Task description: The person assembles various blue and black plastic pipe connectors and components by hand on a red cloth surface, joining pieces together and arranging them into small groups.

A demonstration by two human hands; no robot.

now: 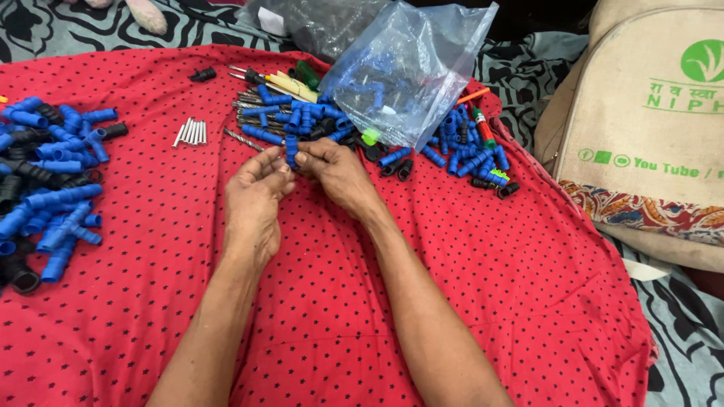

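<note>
Blue plastic tube piece [291,149], pinched between our left hand [254,197] and right hand [337,172], hangs over the red star-dotted cloth [483,271] (spread on black-and-grey patterned fabric [679,339]); a clear plastic bag [411,68] and jute bag [648,128] lie beyond.

Both forearms reach toward twelve o'clock; left hand [254,200] and right hand [337,172] meet fingertip to fingertip (fingers curled, pinching).
</note>
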